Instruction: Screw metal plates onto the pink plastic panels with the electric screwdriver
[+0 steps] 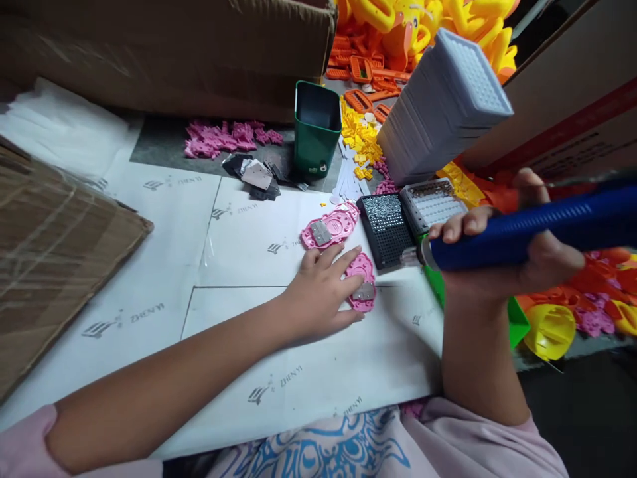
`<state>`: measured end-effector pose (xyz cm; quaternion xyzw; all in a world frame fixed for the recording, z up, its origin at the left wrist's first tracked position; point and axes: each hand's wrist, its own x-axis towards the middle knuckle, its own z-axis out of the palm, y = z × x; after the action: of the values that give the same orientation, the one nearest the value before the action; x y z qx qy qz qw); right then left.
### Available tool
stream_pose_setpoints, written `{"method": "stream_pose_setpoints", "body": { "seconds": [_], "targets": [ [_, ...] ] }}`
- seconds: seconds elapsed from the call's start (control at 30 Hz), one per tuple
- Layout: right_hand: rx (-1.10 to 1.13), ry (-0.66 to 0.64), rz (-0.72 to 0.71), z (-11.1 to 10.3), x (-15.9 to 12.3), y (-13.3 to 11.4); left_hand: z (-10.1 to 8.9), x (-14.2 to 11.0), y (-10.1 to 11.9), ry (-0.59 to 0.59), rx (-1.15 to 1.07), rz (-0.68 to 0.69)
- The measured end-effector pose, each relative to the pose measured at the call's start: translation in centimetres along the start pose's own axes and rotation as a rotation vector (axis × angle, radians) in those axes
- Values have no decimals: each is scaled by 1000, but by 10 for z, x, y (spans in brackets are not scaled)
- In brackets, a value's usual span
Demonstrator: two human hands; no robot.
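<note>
The left hand (321,292) lies flat on the white paper-covered bench (239,265), fingers spread and straight, their tips pressing down on a small pink plastic oval plate with a grey metal insert (362,284); it pins the plate rather than grasping it. That plate sits near the middle of the bench, just in front of a second, larger pink plastic plate with a grey insert (329,228), which lies untouched a little further back.

The right hand (497,259) is curled tightly around a blue cylindrical electric screwdriver (522,232), held roughly level with its silver tip pointing left toward the pinned plate (the tip is apart from it, above the bench).

Just right of the plates rests a black perforated plastic tray (385,229), with a grey perforated tray (432,204) touching its far side. A tall leaning stack of grey trays (438,109) rises behind them. Toward the back edge stand a green square tin (316,129), a heap of small pink plastic parts (226,138) and yellow pieces (359,136). A brown cardboard flap (54,259) overlaps the left edge.
</note>
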<state>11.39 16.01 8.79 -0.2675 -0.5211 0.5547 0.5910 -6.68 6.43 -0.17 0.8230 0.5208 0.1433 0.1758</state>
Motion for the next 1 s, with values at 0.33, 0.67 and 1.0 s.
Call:
{"method": "stream_pose_setpoints", "body": {
  "seconds": [0.33, 0.67, 1.0],
  "targets": [
    [77, -117, 42, 16, -45, 14, -3, 4, 1, -26, -68, -42],
    [62, -160, 33, 18, -46, 22, -2, 4, 0, 0, -97, -24],
    [33, -200, -13, 25, -49, 21, -2, 5, 0, -24, -91, -42]
  ]
}}
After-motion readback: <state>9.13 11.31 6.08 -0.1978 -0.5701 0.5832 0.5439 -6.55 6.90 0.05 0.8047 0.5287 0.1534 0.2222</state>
